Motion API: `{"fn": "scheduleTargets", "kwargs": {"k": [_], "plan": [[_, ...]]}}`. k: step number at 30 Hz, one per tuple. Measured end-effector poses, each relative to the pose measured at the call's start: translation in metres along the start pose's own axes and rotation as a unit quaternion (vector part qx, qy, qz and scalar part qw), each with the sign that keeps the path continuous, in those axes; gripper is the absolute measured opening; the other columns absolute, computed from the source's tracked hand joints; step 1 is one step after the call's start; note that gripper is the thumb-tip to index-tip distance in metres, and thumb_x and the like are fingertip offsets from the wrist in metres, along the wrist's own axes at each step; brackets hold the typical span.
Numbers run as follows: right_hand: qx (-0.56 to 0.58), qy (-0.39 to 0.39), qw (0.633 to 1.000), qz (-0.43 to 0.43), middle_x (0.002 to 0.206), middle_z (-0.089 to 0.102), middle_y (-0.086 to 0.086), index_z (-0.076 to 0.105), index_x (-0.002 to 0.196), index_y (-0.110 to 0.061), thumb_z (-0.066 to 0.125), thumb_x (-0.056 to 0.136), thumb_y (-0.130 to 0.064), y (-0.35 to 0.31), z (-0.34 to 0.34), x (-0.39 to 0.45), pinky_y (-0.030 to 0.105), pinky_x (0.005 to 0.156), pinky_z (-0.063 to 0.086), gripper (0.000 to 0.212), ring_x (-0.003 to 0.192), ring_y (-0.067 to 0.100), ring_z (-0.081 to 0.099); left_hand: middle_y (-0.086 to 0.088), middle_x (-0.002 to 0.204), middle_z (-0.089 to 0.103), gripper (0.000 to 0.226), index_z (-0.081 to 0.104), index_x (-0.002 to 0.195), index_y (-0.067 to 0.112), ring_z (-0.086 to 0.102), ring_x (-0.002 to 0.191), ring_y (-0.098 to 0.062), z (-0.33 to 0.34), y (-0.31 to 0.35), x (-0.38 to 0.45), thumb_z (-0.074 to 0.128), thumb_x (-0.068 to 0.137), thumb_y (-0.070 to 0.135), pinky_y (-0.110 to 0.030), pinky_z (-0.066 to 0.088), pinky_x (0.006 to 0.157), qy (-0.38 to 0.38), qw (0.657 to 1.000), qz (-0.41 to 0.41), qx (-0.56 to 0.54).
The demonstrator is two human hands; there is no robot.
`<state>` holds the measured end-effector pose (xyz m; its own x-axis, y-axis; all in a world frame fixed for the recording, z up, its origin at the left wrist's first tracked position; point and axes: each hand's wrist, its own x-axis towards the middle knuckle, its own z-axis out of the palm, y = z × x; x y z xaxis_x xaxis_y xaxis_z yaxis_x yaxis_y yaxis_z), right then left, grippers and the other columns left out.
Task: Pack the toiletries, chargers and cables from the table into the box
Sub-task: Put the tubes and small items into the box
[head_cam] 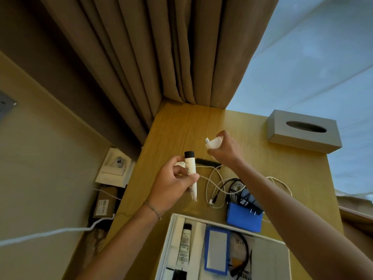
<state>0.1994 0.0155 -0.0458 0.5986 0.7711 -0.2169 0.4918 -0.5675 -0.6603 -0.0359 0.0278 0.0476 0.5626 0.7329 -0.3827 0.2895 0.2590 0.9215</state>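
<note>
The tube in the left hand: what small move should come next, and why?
Probably lower the tube into the box beside the tube already there. The left hand grips it above the table, and the box lies just below.

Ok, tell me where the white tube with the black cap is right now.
In the head view, the white tube with the black cap is held upright in the left hand above the wooden table, left of the tangled white cable.
</note>
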Motion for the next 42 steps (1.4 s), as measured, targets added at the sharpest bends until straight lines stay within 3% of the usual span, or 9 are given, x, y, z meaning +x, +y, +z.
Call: {"fn": "scheduleTargets", "kwargs": {"k": [3, 7, 11, 15, 20, 25, 32, 37, 42], "plan": [[0.113, -0.010, 0.994, 0.005, 0.104, 0.062, -0.001, 0.046, 0.125, -0.027, 0.086, 0.073, -0.029, -0.031, -0.019, -0.038, 0.021, 0.051, 0.053, 0.066, 0.080, 0.012, 0.065, -0.006, 0.107, 0.068, 0.076, 0.043, 0.139, 0.042, 0.073, 0.091, -0.024, -0.006, -0.003, -0.020, 0.079, 0.081, 0.010, -0.042, 0.063, 0.068, -0.020, 0.999, 0.010, 0.023], [0.234, -0.026, 0.972, 0.021, 0.105, 0.062, 0.005, 0.050, 0.124, -0.022, 0.084, 0.077, -0.018, -0.065, -0.039, -0.094, 0.019, 0.052, 0.054, 0.058, 0.080, 0.017, 0.066, -0.007, 0.105, 0.067, 0.062, 0.049, 0.127, 0.048, 0.072, 0.085, -0.023, -0.010, -0.018, -0.047, 0.077, 0.084, 0.013, -0.049, 0.063, 0.070, -0.051, 0.994, 0.046, 0.090], [0.298, -0.009, 0.952, 0.065, 0.102, 0.064, 0.008, 0.056, 0.120, -0.016, 0.084, 0.080, -0.026, -0.078, -0.052, -0.152, 0.022, 0.051, 0.052, 0.050, 0.073, 0.017, 0.066, 0.010, 0.088, 0.065, 0.052, 0.045, 0.112, 0.056, 0.066, 0.070, 0.001, -0.012, -0.039, -0.069, 0.077, 0.083, 0.027, -0.023, 0.059, 0.057, -0.079, 0.959, 0.088, 0.256], [0.357, -0.019, 0.930, 0.089, 0.099, 0.069, 0.007, 0.061, 0.117, -0.017, 0.083, 0.081, -0.037, -0.069, -0.058, -0.206, 0.031, 0.064, 0.054, 0.047, 0.064, 0.009, 0.069, 0.015, 0.082, 0.060, 0.046, 0.043, 0.112, 0.048, 0.063, 0.063, 0.002, -0.002, -0.061, -0.082, 0.075, 0.085, 0.028, -0.009, 0.044, 0.043, -0.125, 0.927, 0.086, 0.342], [0.360, -0.038, 0.925, 0.120, 0.101, 0.068, 0.008, 0.063, 0.116, -0.019, 0.075, 0.090, -0.032, -0.049, -0.062, -0.251, 0.025, 0.059, 0.055, 0.032, 0.064, 0.008, 0.070, 0.004, 0.091, 0.062, 0.043, 0.044, 0.117, 0.032, 0.064, 0.079, -0.013, 0.019, -0.089, -0.093, 0.070, 0.086, 0.018, -0.025, 0.054, 0.059, -0.117, 0.885, 0.082, 0.443], [0.393, -0.097, 0.900, 0.163, 0.107, 0.067, 0.010, 0.064, 0.116, -0.017, 0.060, 0.099, -0.016, -0.021, -0.062, -0.279, 0.034, 0.069, 0.061, 0.017, 0.090, 0.022, 0.069, -0.002, 0.091, 0.064, 0.044, 0.046, 0.124, 0.017, 0.060, 0.077, -0.019, 0.033, -0.112, -0.095, 0.067, 0.085, 0.014, -0.030, 0.048, 0.060, -0.084, 0.827, 0.077, 0.550], [0.246, -0.141, 0.946, 0.158, 0.098, 0.076, 0.005, 0.067, 0.100, -0.010, 0.076, 0.086, -0.010, 0.027, -0.048, -0.307, 0.029, 0.071, 0.060, 0.017, 0.093, 0.021, 0.075, -0.006, 0.098, 0.070, 0.033, 0.052, 0.121, 0.015, 0.067, 0.088, -0.024, 0.038, -0.131, -0.083, 0.064, 0.090, 0.019, -0.033, 0.052, 0.066, -0.058, 0.797, 0.075, 0.596], [0.040, -0.165, 0.975, 0.142, 0.094, 0.067, -0.010, 0.065, 0.090, -0.026, 0.085, 0.077, -0.020, 0.051, -0.025, -0.316, 0.026, 0.076, 0.052, 0.026, 0.089, 0.007, 0.064, -0.010, 0.109, 0.066, 0.035, 0.053, 0.124, 0.014, 0.066, 0.092, -0.027, 0.041, -0.140, -0.082, 0.064, 0.092, 0.024, -0.039, 0.057, 0.075, -0.057, 0.775, 0.080, 0.624], [-0.101, -0.230, 0.960, 0.125, 0.078, 0.066, -0.006, 0.070, 0.085, -0.020, 0.085, 0.078, -0.029, 0.061, -0.002, -0.320, 0.020, 0.055, 0.040, 0.019, 0.070, 0.007, 0.059, -0.008, 0.112, 0.063, 0.036, 0.056, 0.125, 0.017, 0.065, 0.091, -0.025, 0.040, -0.144, -0.084, 0.064, 0.090, 0.018, -0.035, 0.055, 0.073, -0.059, 0.749, 0.090, 0.654]]}}
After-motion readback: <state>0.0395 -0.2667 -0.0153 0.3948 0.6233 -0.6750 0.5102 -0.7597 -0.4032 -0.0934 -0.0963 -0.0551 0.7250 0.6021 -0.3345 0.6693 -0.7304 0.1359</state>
